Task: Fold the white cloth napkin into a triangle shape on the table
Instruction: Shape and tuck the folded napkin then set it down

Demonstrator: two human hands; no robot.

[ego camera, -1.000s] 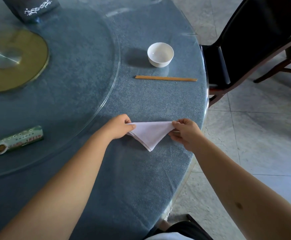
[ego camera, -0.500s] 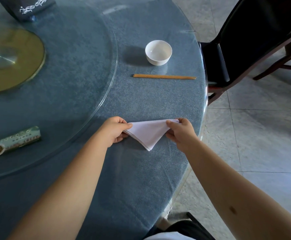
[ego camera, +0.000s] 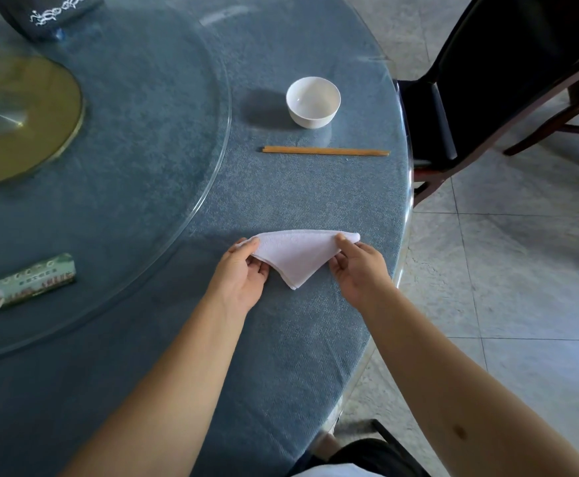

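The white cloth napkin lies folded as a triangle on the blue table, its long edge away from me and its point toward me. My left hand pinches the napkin's left corner between thumb and fingers. My right hand pinches the right corner the same way. The long folded edge is lifted slightly and bows upward between my hands.
A white bowl stands beyond the napkin, with wooden chopsticks lying between them. A glass turntable with a gold centre disc covers the left, carrying a green packet. A dark chair stands at the right edge.
Both hands have turned palms inward and raised the napkin's long edge slightly, so it now bows upward. The napkin stays in the same spot.
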